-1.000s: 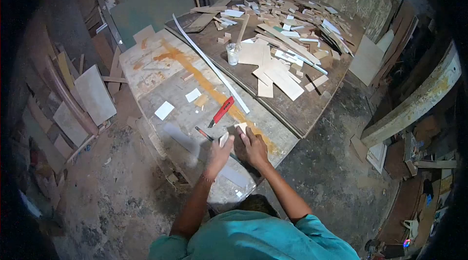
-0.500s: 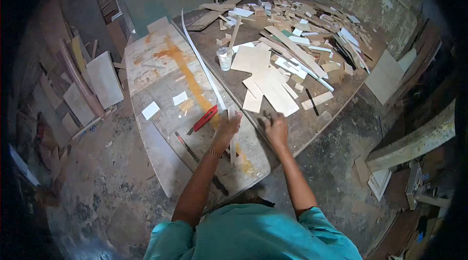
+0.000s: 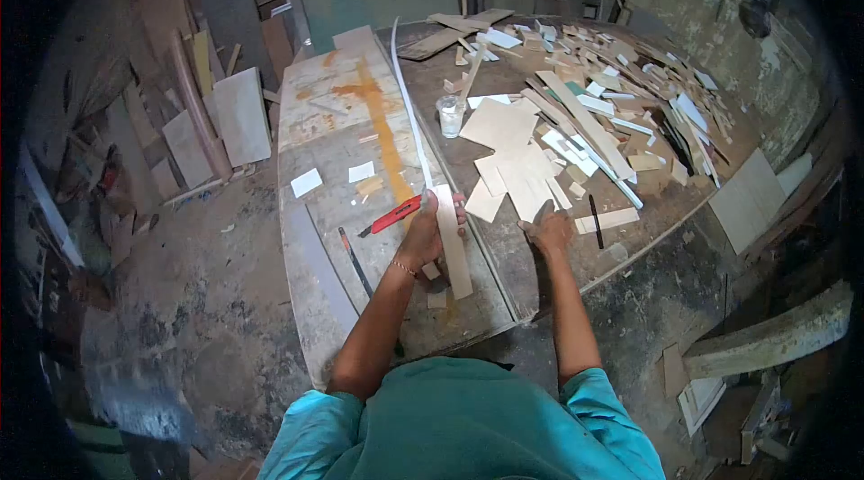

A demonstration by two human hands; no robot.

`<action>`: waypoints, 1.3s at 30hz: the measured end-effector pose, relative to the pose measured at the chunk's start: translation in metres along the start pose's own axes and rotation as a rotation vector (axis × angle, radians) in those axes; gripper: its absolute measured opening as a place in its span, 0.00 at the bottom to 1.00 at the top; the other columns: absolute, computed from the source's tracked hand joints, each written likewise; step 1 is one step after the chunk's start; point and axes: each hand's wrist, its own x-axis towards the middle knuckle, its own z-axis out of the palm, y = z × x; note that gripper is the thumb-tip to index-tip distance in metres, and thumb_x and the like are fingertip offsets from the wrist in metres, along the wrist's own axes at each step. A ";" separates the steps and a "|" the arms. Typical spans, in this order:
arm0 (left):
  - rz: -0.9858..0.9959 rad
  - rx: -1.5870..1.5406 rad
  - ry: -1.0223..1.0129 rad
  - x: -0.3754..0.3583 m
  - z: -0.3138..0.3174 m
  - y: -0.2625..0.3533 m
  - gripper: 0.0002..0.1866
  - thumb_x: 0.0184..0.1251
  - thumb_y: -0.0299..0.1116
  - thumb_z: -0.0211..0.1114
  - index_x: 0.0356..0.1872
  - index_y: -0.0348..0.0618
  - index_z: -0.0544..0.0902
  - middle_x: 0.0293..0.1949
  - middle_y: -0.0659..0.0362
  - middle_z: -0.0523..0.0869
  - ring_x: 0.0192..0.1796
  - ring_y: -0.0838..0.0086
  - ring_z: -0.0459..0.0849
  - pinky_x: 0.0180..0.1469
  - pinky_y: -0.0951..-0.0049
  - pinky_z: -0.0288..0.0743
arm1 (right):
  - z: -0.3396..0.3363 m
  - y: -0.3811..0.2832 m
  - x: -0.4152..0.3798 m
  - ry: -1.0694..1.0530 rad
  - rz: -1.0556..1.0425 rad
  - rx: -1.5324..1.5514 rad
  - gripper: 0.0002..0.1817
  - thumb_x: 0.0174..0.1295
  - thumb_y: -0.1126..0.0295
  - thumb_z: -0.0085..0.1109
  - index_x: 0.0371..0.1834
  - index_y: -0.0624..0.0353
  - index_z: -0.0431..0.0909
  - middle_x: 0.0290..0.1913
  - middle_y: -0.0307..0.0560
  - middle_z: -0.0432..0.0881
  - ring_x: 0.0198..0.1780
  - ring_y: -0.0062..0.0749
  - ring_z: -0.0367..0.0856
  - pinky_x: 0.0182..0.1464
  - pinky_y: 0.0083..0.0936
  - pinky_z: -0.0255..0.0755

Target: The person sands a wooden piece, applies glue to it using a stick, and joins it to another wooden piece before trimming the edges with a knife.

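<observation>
My left hand (image 3: 419, 239) is wrapped round a narrow, flat piece of pale wood (image 3: 455, 251), its broad face turned up and its length running toward me. Just left of that hand lies a red utility knife (image 3: 394, 215), blade pointing away to the left. A long, thin white strip (image 3: 411, 111) curves across the table, its near end close by my left fingers. My right hand (image 3: 551, 233) holds nothing, fingers apart, at the near edge of several thin wooden panels (image 3: 533, 183). A black pen-like stick (image 3: 596, 221) lies on a small board to its right.
A plastic cup (image 3: 450, 117) with white contents and a wooden stick stands mid-table. Wood offcuts (image 3: 621, 75) are heaped at the back right. A dark, thin tool (image 3: 355, 260) lies left of my forearm. Boards (image 3: 241, 117) lean at the left; a curved beam (image 3: 774, 336) is at the right.
The view has swung left. The wood piece in my left hand has turned from edge-on to show its flat face. My right hand stays near the panels, its fingers now spread.
</observation>
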 end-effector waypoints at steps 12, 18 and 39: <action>0.213 -0.128 0.109 0.004 -0.011 0.011 0.33 0.68 0.57 0.32 0.52 0.35 0.67 0.31 0.59 0.74 0.32 0.75 0.72 0.37 0.74 0.71 | -0.067 -0.065 -0.100 0.088 -0.156 0.587 0.51 0.34 0.55 0.71 0.62 0.67 0.55 0.47 0.69 0.66 0.51 0.59 0.66 0.53 0.42 0.63; 0.342 -0.122 0.257 -0.021 0.040 0.037 0.30 0.70 0.53 0.31 0.53 0.34 0.67 0.40 0.54 0.79 0.40 0.72 0.78 0.43 0.71 0.73 | -0.056 -0.096 -0.134 0.225 -0.407 0.647 0.55 0.32 0.57 0.73 0.64 0.65 0.51 0.49 0.62 0.59 0.52 0.50 0.59 0.53 0.43 0.59; 0.697 0.479 0.400 -0.090 0.041 0.093 0.22 0.71 0.47 0.40 0.48 0.38 0.70 0.30 0.66 0.75 0.31 0.86 0.70 0.34 0.84 0.67 | -0.066 -0.152 -0.163 0.140 -0.553 1.072 0.40 0.50 0.75 0.57 0.65 0.68 0.46 0.55 0.69 0.63 0.57 0.57 0.64 0.58 0.39 0.60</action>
